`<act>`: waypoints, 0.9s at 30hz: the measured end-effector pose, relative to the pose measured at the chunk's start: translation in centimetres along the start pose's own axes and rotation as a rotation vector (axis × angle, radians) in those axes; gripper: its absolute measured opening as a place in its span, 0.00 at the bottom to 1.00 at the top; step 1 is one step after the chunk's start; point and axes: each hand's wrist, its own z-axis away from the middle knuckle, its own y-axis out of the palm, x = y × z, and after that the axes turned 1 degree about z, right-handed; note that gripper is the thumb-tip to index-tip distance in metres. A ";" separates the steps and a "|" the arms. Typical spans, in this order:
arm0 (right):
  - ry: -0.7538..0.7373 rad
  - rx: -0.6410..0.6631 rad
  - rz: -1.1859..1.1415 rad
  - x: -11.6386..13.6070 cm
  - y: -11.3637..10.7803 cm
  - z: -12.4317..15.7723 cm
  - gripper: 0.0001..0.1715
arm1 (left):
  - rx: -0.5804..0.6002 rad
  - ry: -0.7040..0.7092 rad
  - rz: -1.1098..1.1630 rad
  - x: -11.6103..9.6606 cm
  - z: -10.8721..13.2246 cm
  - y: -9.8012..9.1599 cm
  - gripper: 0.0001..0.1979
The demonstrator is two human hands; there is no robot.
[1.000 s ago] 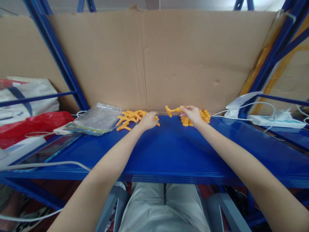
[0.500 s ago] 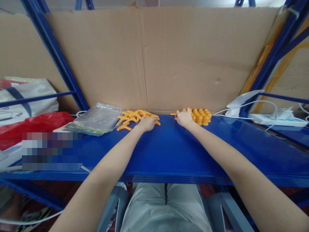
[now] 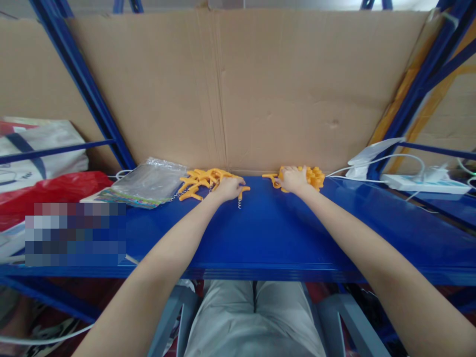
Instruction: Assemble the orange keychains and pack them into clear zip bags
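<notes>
My left hand (image 3: 229, 189) is closed at the right end of a pile of yellow corkscrew handles (image 3: 197, 177). From its fingertips hangs a yellow-handled corkscrew (image 3: 244, 189), its metal spiral pointing down. My right hand (image 3: 293, 179) has its fingers curled over the left side of a cluster of yellow bell-shaped pieces (image 3: 315, 177). It seems to grip one of them, though the fingers and palm hide most of it. Just left of that hand, another yellow piece with a bar-like handle (image 3: 268, 176) lies at the back of the blue tabletop (image 3: 256, 228).
A clear plastic bag (image 3: 148, 181) lies left of the pile, near a red bag (image 3: 63, 193). Cardboard (image 3: 297, 89) walls off the back between blue posts. At right are a white power strip (image 3: 424, 183) and cables.
My left hand has lifted slightly, and a corkscrew's spiral now shows below its fingers. My right hand has shifted right over the bell-shaped pieces, uncovering the piece at its left.
</notes>
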 end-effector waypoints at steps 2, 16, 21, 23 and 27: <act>0.047 0.019 -0.034 -0.7 -0.6 0.4 0.23 | -0.031 0.054 -0.018 0.2 -0.2 0.3 0.19; -0.083 -0.017 -0.216 -2.7 2.1 1.9 0.25 | 0.186 0.110 -0.094 0.2 0.1 -0.1 0.25; -0.172 -0.058 -0.234 -2.0 2.9 1.9 0.20 | 0.151 0.178 -0.038 0.7 0.1 0.0 0.17; -0.172 -0.041 -0.218 -1.7 2.6 2.0 0.19 | 0.109 0.158 -0.022 0.9 0.1 0.1 0.16; -0.192 0.016 -0.180 -1.0 1.1 2.6 0.18 | 0.037 0.128 0.000 0.7 0.2 0.1 0.16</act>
